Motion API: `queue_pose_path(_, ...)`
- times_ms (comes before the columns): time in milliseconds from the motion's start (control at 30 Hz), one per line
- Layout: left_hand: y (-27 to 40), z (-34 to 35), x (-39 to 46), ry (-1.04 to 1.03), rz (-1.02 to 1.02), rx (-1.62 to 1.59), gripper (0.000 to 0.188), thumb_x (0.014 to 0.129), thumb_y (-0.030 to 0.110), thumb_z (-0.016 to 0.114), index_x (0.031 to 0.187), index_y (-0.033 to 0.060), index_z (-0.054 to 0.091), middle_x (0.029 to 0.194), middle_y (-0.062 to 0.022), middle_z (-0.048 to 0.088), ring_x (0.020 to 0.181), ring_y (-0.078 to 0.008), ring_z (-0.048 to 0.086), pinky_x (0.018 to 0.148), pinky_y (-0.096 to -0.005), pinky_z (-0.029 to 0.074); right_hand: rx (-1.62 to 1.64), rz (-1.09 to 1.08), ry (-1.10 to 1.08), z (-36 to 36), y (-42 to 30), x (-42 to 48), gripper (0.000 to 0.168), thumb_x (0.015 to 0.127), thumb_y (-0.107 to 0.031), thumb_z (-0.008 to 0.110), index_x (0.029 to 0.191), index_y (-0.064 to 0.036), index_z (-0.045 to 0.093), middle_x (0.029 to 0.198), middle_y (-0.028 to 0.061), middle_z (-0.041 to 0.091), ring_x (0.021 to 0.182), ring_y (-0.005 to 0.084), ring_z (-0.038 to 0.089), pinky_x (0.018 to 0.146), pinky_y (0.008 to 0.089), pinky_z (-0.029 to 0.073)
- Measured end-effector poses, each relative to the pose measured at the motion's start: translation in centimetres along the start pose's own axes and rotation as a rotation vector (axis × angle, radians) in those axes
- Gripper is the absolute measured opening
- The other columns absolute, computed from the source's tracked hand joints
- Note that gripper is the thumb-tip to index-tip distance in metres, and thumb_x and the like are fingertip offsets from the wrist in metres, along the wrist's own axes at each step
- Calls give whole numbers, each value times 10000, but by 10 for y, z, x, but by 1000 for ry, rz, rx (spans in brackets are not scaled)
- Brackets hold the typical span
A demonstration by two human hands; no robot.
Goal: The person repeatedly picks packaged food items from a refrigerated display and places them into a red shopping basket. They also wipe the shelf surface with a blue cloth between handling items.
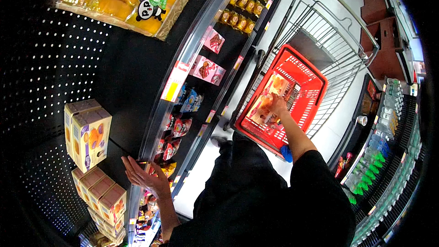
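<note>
My left hand (pixel 147 176) is beside the black shelf's front rail, fingers apart, palm upward, with nothing in it. Just left of it stand cream-and-purple pastry boxes (pixel 94 140) on the shelf, and more such boxes (pixel 109 206) are lined up below. My right hand (pixel 277 104) reaches down into a red plastic shopping basket (pixel 322 85) and is over a food box with pastries printed on it (pixel 257 106). Whether its fingers grip the box cannot be told. Another package (pixel 293 96) lies beside that box. The basket sits in a metal shopping cart (pixel 343 75).
A large pack of yellow bread (pixel 120 3) lies on the upper shelf. Pink boxes (pixel 207 70), bagged snacks (pixel 181 127) and small wrapped cakes (pixel 241 3) fill lower shelves. On the right stand a shelf of bottles (pixel 367 164) and a paper cup (pixel 362 120). Brown cartons (pixel 384 41) are behind the cart.
</note>
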State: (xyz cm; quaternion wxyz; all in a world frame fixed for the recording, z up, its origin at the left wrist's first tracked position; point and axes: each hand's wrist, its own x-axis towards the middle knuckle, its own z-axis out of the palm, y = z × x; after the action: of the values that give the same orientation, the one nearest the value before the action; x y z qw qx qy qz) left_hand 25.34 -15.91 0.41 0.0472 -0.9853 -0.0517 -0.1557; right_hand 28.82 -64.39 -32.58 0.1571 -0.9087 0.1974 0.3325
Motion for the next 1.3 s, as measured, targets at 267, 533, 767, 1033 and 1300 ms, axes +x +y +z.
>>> queue_pose_path(267,1,4,1,-4,-14,36,656,1014,312,562,1563,35,333,1635,-208,308,1483,-379,341,1186,-605,237,-84,-7,16,16,2,-9,922,685,-551,876,1397,-76,533,1322,241,566,1251,399,557,1039,482,497)
queue_pose_path(533,-9,12,-1,57,6,-33,661,1011,310,556,1567,31,332,1633,-211,313,1494,-376,331,1195,-603,224,-202,-142,62,25,-8,-25,802,705,-583,844,1245,-35,616,1252,232,617,1246,386,565,1005,477,515)
queue_pose_path(767,-8,1,-4,49,5,-178,671,1030,336,526,1573,10,306,1618,-238,331,1497,-383,333,1200,-585,203,-15,-122,261,-52,-36,-110,602,687,-430,845,1105,-46,645,1008,200,711,960,377,694,833,485,567)
queue_pose_path(1033,-8,-32,-5,45,4,-504,754,932,242,677,1536,-60,342,1574,-261,390,1465,-432,350,1206,-555,218,457,-177,301,-211,-44,-245,435,739,-283,854,1038,-25,670,885,120,739,814,219,734,761,384,588)
queue_pose_path(1300,-5,-93,-11,-228,-90,-1289,720,879,214,806,1482,26,460,1431,-212,558,1275,-302,600,874,-355,589,1042,-670,-85,-259,-178,-312,644,726,-204,891,1273,22,635,1164,91,714,1052,167,672,965,316,517)
